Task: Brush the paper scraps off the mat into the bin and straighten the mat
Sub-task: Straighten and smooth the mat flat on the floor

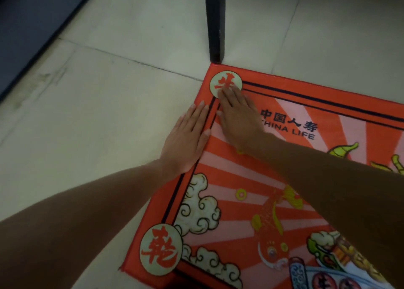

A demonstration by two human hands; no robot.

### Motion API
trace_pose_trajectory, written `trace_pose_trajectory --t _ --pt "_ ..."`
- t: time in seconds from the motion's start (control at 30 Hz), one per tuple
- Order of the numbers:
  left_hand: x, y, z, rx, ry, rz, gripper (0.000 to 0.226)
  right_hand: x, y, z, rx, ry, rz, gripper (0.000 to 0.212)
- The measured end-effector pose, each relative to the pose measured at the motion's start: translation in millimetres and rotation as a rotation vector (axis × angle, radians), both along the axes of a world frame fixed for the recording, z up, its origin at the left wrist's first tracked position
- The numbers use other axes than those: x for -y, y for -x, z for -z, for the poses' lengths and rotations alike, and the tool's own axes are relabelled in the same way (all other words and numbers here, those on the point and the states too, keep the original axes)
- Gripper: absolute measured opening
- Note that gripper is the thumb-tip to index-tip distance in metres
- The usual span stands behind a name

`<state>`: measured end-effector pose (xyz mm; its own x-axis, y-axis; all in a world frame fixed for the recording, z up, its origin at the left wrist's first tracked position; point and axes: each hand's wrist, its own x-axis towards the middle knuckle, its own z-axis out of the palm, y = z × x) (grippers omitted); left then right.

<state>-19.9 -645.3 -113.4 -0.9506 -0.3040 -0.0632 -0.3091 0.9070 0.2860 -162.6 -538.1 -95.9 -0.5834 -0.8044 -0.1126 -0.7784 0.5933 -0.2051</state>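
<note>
Now both hands lie flat with straight fingers, gripping nothing. Beneath the right hand fingertips sits the red mat corner, touching a black leg; the left hand presses along the mat's edge, fingertips on the tile floor.

Both forearms are bare, no sleeves visible, and the left hand and right hand wear nothing.

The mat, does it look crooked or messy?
A bit crooked: the mat's edges run slanted across the tile lines, and its far corner touches the black furniture leg. No paper scraps show.
</note>
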Motion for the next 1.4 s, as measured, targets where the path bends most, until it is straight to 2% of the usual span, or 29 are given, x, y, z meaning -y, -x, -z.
trace_pose_trajectory --t 0.1,0.2,0.53,0.73,0.87,1.07,1.4 --pt "-8.3 -19.6 2.2 0.026 0.049 0.004 0.063 -2.1 -28.2 -0.9 0.05 0.003 -0.044 0.058" --pt "-7.6 -19.8 0.8 0.03 0.033 0.027 0.065 -5.5 -47.0 4.5 0.014 -0.003 -0.043 0.058" --pt "-12.3 -23.6 -0.7 0.051 0.084 0.023 0.066 -3.3 -36.5 -1.0 0.076 -0.085 -0.1 0.059" --pt "-32.3 -82.1 -2.3 0.042 0.107 0.053 0.062 1.2 -41.1 -20.7 0.119 -0.128 -0.082 0.068" --pt "-35.5 -111.8 -3.8 0.04 0.106 0.056 0.063 -11.3 -64.4 -29.0 0.095 -0.089 -0.179 0.072" --pt "-45.4 -138.0 -4.1 0.029 0.086 0.01 0.062 -31.3 -91.3 -27.7 0.109 -0.128 -0.247 0.064" --pt "-57.3 -164.5 -4.3 0.049 0.071 -0.019 0.062 -41.8 -107.3 -30.2 0.097 -0.213 -0.271 0.068"
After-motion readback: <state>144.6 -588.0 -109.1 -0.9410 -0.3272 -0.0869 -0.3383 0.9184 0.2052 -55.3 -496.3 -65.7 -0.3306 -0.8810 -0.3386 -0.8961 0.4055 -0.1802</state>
